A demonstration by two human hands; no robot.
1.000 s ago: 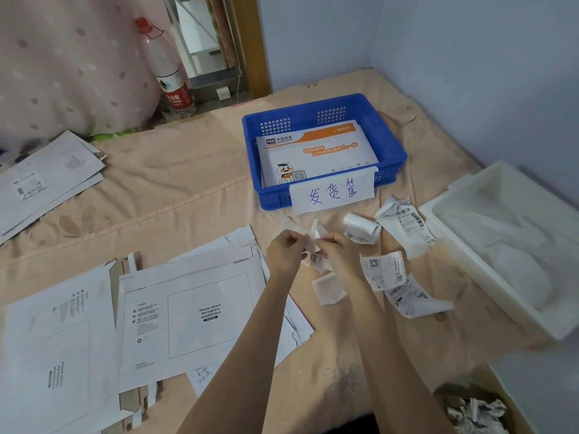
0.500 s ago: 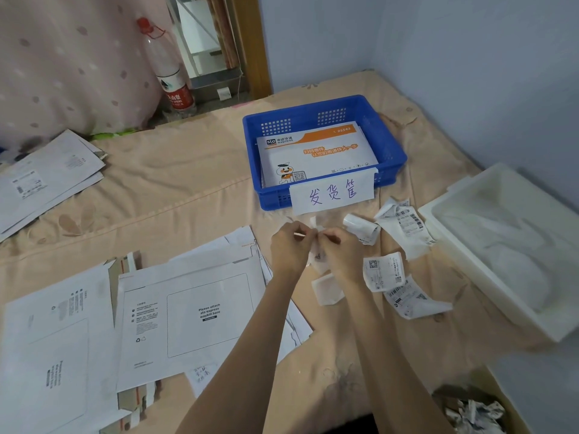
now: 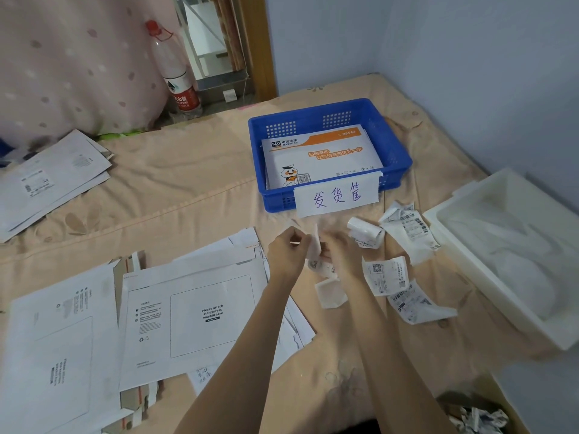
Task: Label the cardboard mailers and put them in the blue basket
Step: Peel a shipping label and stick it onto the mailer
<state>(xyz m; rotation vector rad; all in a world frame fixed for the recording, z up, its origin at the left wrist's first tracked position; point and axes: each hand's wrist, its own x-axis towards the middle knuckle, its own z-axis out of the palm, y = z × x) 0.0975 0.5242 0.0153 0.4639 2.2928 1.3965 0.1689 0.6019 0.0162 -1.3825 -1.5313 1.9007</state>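
My left hand (image 3: 286, 250) and my right hand (image 3: 340, 249) meet above the bed cover, both pinching a small white shipping label (image 3: 315, 245) between them; the label is blurred. A white cardboard mailer (image 3: 194, 311) with a printed waybill box lies flat to the left of my hands, on top of other mailers (image 3: 53, 349). The blue basket (image 3: 398, 151) stands just beyond my hands, with a handwritten paper sign (image 3: 336, 197) on its front and an orange-and-white mailer (image 3: 319, 155) inside.
Loose curled labels (image 3: 388, 275) and a label roll (image 3: 365, 231) lie right of my hands. A white plastic tray (image 3: 470, 245) sits at the right. More mailers (image 3: 50, 180) are stacked far left. A water bottle (image 3: 175, 70) stands behind. Crumpled paper scraps (image 3: 476, 419) fill a box at bottom right.
My hands have stayed together at the same spot, working the label between the fingers; the label has turned and now stands more upright. Nothing else has moved.
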